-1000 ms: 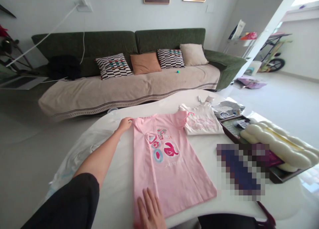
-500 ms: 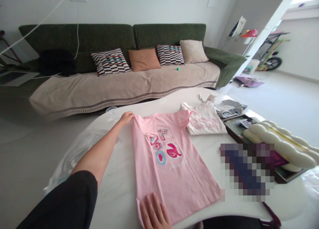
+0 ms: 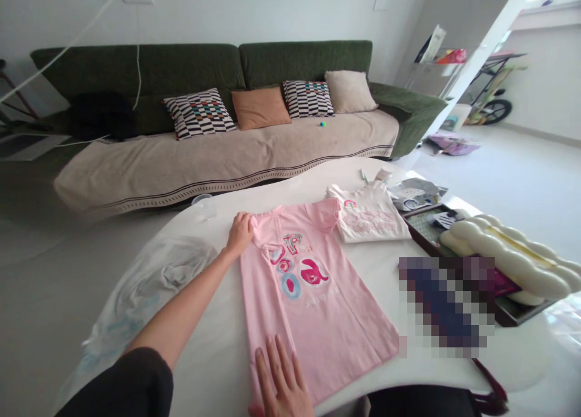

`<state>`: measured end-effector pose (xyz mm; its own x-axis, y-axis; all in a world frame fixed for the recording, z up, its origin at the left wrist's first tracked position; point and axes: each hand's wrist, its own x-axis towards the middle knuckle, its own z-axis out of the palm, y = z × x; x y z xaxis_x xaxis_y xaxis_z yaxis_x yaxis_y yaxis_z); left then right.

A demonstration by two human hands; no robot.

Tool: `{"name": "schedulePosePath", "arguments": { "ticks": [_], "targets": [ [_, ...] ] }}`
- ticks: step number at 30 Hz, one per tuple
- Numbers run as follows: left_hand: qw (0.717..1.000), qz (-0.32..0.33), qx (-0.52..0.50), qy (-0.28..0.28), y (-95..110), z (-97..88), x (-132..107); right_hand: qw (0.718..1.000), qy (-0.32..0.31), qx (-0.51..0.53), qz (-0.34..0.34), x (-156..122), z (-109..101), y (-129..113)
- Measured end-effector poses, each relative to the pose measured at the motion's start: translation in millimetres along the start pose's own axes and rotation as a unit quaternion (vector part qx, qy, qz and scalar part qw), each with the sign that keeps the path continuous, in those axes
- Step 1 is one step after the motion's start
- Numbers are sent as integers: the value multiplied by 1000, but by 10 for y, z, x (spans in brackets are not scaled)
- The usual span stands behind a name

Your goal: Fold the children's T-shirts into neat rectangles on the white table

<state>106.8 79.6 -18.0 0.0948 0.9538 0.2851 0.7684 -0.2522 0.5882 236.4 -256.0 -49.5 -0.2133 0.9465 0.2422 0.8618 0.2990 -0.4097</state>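
Observation:
A pink T-shirt (image 3: 327,326) lies face up on the white table, its left side folded inward in a long strip over part of the printed front. At the shirt's far left shoulder, my left hand (image 3: 239,232) is closed on the fabric. My right hand (image 3: 284,380) rests flat on the folded strip near the hem, fingers stretched out. Behind the pink shirt's sleeve lies a folded white T-shirt (image 3: 370,217) with pink lettering and a small rainbow print.
The white table (image 3: 213,320) has crumpled clear plastic (image 3: 167,278) at its left. To the right are a dark tray (image 3: 422,232) with a cream, cloud-shaped object (image 3: 508,253), a silvery packet (image 3: 415,193) and a pixelated patch. A green sofa (image 3: 136,72) with cushions stands behind.
My left hand has moved a little right and nearer with the shirt's shoulder, which now looks more bunched. My right hand stays flat near the hem. The view has shifted slightly.

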Motion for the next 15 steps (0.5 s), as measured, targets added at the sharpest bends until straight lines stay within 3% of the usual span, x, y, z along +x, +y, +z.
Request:
{"name": "schedulePosePath", "arguments": {
  "ticks": [5, 9, 15],
  "targets": [
    [997, 53, 41, -46, 45, 252, -303, 999, -38, 5, -5, 31, 22, 89],
    [994, 23, 75, -79, 86, 290, -263, 999, -29, 13, 21, 5, 55, 62],
    [992, -19, 80, -92, 433, 383, -161, 998, -15, 24, 54, 19, 36, -15]
  ]
}}
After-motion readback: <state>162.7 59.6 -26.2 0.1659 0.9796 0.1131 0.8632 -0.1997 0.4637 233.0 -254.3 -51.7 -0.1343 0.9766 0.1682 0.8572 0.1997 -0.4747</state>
